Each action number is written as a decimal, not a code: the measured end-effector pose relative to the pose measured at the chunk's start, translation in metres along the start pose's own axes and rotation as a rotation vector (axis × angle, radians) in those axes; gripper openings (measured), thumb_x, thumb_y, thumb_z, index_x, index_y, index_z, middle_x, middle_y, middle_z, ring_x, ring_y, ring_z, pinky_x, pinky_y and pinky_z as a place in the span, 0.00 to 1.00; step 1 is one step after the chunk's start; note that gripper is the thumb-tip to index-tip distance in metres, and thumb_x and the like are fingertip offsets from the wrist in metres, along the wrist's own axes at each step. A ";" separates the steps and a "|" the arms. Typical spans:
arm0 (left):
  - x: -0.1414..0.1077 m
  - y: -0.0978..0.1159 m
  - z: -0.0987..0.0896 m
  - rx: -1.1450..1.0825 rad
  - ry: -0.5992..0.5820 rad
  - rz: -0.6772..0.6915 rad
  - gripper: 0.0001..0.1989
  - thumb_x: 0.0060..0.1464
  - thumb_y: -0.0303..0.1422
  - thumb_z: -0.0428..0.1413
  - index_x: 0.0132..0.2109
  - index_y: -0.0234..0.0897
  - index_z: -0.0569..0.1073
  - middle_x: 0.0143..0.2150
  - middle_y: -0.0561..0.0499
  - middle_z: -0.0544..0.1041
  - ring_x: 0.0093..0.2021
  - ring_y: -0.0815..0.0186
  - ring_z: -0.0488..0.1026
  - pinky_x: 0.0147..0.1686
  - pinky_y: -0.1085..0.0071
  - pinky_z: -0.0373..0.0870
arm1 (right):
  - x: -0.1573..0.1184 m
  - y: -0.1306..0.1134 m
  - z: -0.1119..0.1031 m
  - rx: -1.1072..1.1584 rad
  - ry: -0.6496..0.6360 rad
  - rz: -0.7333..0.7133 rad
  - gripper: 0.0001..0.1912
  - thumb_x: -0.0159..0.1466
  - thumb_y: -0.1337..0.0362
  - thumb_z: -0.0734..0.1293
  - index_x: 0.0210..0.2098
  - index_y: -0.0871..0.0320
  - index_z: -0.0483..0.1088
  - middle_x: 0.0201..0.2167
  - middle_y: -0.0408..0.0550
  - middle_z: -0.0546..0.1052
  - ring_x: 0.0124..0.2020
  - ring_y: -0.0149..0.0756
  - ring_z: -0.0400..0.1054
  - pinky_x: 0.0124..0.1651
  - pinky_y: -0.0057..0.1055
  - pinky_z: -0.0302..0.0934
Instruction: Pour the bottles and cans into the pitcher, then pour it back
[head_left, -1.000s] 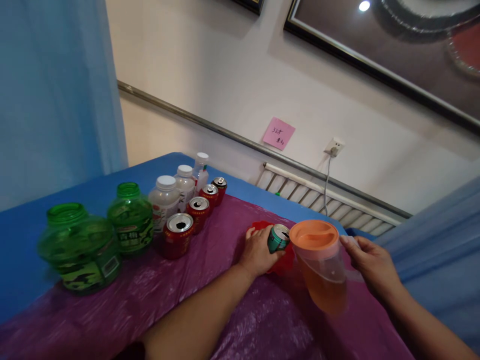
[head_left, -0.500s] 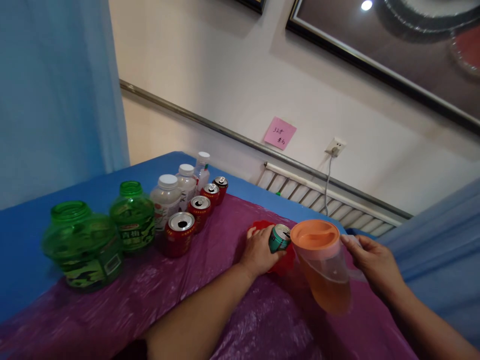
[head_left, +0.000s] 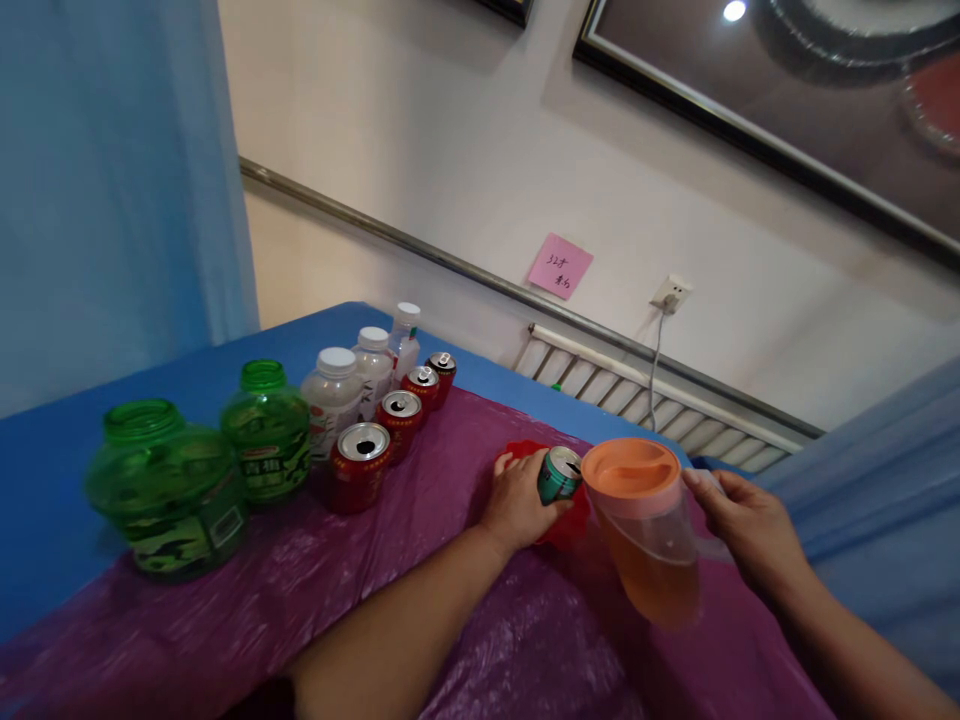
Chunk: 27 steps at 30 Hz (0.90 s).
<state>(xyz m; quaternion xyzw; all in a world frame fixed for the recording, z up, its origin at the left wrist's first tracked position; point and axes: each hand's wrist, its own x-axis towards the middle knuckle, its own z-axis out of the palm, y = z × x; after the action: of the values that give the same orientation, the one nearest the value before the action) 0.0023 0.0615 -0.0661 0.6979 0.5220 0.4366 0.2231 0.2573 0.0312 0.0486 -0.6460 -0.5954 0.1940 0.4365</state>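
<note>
My left hand (head_left: 520, 503) is wrapped round a green can (head_left: 559, 477) with an opened silver top, over a red dish (head_left: 568, 525) that is partly hidden by the hand and can. By its handle, my right hand (head_left: 750, 520) grips a clear pitcher (head_left: 651, 560) with an orange lid. The pitcher holds amber liquid and is tilted, its rim close against the can's top. Whether liquid is flowing between them I cannot tell.
To the left stand several red cans (head_left: 361, 470) in a row, clear white-capped bottles (head_left: 334, 400) and two green jars (head_left: 169, 490). Purple plastic sheeting (head_left: 360, 610) covers part of the blue table (head_left: 45, 470). Behind are a radiator (head_left: 600, 385) and a wall.
Almost nothing differs. The pitcher's lower end has shifted very slightly; both hands and the can stay in place.
</note>
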 end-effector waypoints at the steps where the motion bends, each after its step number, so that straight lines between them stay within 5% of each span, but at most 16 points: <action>1: 0.000 0.000 0.000 -0.001 -0.001 -0.002 0.33 0.46 0.38 0.68 0.59 0.45 0.68 0.57 0.47 0.79 0.59 0.52 0.73 0.68 0.50 0.49 | 0.000 0.001 0.000 0.003 0.000 0.003 0.31 0.53 0.36 0.72 0.17 0.54 0.60 0.15 0.37 0.59 0.19 0.29 0.50 0.21 0.27 0.48; 27: 0.000 0.002 -0.002 -0.011 0.000 -0.017 0.33 0.45 0.39 0.69 0.59 0.47 0.69 0.57 0.48 0.79 0.60 0.52 0.72 0.67 0.50 0.50 | -0.003 -0.007 0.001 -0.007 -0.008 0.004 0.31 0.52 0.35 0.71 0.17 0.54 0.61 0.15 0.38 0.59 0.19 0.29 0.51 0.21 0.27 0.48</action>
<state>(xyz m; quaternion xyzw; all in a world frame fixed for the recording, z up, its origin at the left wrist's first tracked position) 0.0017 0.0603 -0.0643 0.6923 0.5256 0.4374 0.2305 0.2512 0.0280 0.0527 -0.6477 -0.5966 0.1954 0.4316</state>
